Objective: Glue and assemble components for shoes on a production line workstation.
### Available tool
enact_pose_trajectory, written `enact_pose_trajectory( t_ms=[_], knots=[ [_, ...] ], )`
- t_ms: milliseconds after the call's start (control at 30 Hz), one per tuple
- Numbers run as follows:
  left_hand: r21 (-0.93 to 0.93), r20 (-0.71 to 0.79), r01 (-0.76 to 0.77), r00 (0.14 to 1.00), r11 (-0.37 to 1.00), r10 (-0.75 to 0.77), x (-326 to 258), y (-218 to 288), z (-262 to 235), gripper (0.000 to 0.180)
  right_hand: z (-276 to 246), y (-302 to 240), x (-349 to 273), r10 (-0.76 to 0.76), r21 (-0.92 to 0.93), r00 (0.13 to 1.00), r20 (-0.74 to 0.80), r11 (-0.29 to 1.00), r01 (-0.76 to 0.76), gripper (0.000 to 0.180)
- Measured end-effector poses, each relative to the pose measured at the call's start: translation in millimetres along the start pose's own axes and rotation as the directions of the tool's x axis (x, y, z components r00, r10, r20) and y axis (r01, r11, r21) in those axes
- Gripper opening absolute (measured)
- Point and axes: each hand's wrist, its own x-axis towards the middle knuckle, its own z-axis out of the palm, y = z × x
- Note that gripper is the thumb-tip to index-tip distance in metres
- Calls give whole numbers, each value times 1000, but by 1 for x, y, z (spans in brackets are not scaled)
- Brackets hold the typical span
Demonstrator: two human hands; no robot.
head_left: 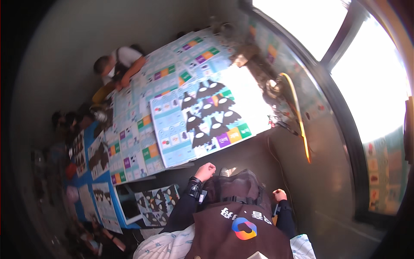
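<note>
My left hand (206,172) is in front of my apron, below the near edge of the table, with its fingers curled in and nothing visible in them. A black band with a small device is strapped round that wrist. My right hand (279,195) hangs at my right side, loosely closed, and no object shows in it. Closest to my left hand on the table is a printed board (174,149) with coloured squares along its edge. Several black cape-shaped cutouts with pale ovals (214,128) lie on it. Neither hand touches the board.
Printed sheets (137,125) cover the long table. Across it, another person (125,60) leans over the edge. More cutout sheets (157,205) and a blue surface (89,175) are at left, with people beyond. A yellow curved strip (296,103) stands by the window wall on the right.
</note>
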Motion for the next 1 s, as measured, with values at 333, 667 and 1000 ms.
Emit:
enact_pose_trajectory(
  t_ms=[333,667,1000],
  knots=[
    [-108,-148,179,970,978,-194,-7,-46,-30,15,-121,-232,101,-189,30,972,-143,980,195,28],
    [-150,-193,186,958,971,-213,50,39,-16,21,-166,-276,205,-461,-476,817,-347,837,270,64],
    [187,-331,56,944,981,9,105,116,2,37,-181,-308,238,-703,-636,707,-69,577,512,47]
  ],
)
